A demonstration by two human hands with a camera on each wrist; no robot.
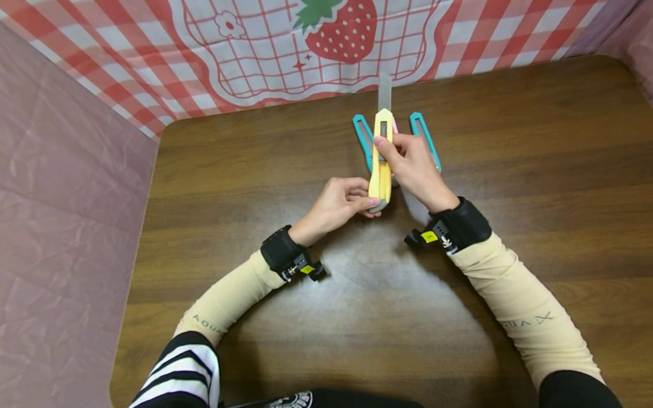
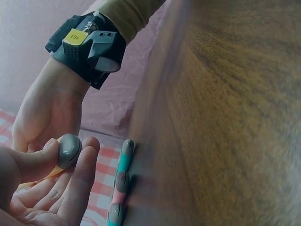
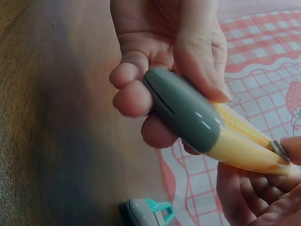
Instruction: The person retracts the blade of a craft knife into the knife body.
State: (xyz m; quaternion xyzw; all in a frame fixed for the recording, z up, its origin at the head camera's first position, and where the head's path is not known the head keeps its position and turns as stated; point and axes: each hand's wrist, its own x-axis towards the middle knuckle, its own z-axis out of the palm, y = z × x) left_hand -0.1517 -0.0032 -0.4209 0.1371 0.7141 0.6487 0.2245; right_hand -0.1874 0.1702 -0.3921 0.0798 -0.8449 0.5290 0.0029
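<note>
A yellow utility knife is held above the table, its long blade out and pointing to the back. My left hand pinches the grey end cap between thumb and fingers. Farther up the body, my right hand grips the knife from the right, thumb on its front beside the slider. Behind it on the table lie two teal utility knives, one to the left and one to the right. Between them a pink knife is mostly hidden in the head view.
The brown wooden table spreads under both arms. A red-checked cloth with a strawberry print hangs along its back edge. Pink fabric covers the left side. Both wrists wear black camera straps.
</note>
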